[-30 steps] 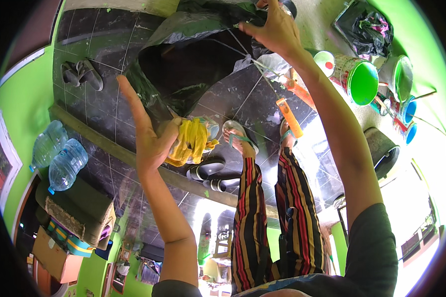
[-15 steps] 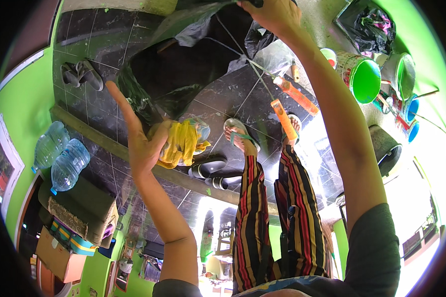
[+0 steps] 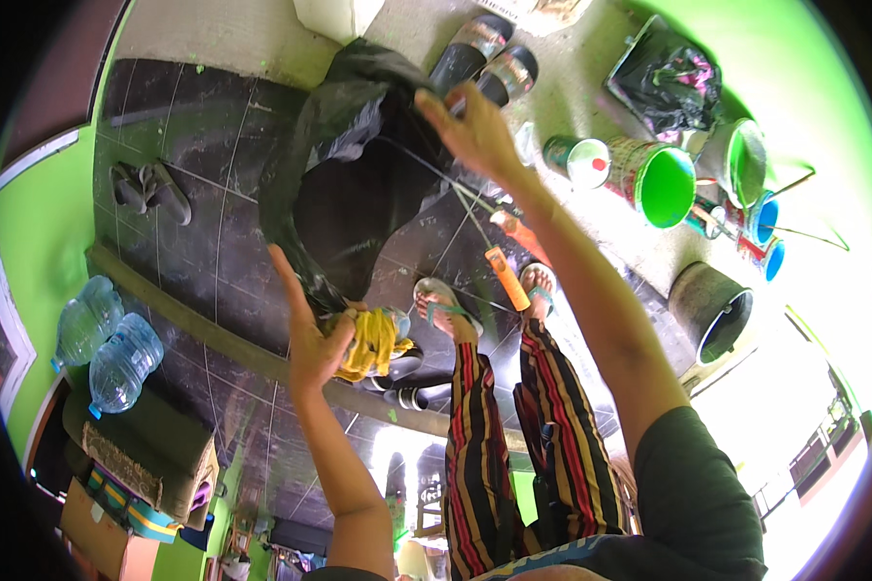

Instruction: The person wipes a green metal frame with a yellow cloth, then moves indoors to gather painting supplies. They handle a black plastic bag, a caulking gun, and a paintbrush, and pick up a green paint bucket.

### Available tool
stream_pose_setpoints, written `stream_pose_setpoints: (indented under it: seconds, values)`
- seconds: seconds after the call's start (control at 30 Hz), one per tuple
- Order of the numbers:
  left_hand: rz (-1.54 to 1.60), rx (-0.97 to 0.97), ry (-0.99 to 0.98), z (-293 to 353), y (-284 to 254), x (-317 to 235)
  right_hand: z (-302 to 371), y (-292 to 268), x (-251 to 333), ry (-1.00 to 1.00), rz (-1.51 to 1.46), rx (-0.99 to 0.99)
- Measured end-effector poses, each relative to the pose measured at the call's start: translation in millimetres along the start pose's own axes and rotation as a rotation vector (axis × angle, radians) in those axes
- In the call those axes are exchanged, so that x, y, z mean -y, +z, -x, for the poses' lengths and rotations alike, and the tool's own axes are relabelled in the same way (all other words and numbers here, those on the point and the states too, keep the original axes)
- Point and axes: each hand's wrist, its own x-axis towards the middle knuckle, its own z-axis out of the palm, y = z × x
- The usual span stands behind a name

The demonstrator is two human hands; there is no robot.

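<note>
A black plastic bag point(image 3: 291, 184) hangs with its wide mouth spread between my two hands. My right hand point(image 3: 480, 140) is closed on the bag's far right rim. Near the bag's lower left edge, my left hand point(image 3: 315, 344) has its index finger stretched along the outside and its thumb apart, the rim between them; its other fingers are hidden. Two thin metal rods cross the bag's right side, ending in orange handles point(image 3: 507, 278); their far ends are hard to make out against the bag. Just beyond my left thumb lies a yellow cloth point(image 3: 378, 347) beside clear plastic.
Paint buckets, one green inside point(image 3: 667, 186), stand at right near a dark bucket point(image 3: 712, 310). A tray with black plastic point(image 3: 664, 82) lies behind them. Slippers point(image 3: 152, 192) and large water bottles point(image 3: 126, 360) are at left. A raised ledge point(image 3: 194, 321) crosses the tiles.
My right hand has come down and left with the bag's rim, and the bag's mouth looks narrower. My left hand has shifted lower and slightly right. Two dark cylindrical objects now show at the top.
</note>
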Motion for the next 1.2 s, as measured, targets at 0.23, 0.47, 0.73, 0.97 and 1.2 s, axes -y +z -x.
stream_pose_setpoints:
  seconds: [0.23, 0.47, 0.73, 0.97, 1.2]
  values:
    - [0.067, 0.089, 0.045, 13.5, 27.7, 21.2, 110.5, 20.1, 27.0, -0.013, -0.373, 0.099]
    - [-0.111, 0.084, 0.099, 50.5, 22.6, -34.8, 173.3, -2.0, 74.7, -0.014, -0.456, 0.161]
    - [0.229, 0.365, -0.213, 119.4, 19.1, -30.9, 274.2, -26.6, 109.3, 0.168, -0.476, 0.232]
    - [0.513, 0.271, -0.429, 167.5, 42.7, -65.0, 311.1, -51.9, 112.3, 0.315, -0.517, 0.272]
    - [0.635, 0.231, -0.463, 194.7, 56.8, -82.8, 317.8, -71.6, 91.9, 0.367, -0.548, 0.224]
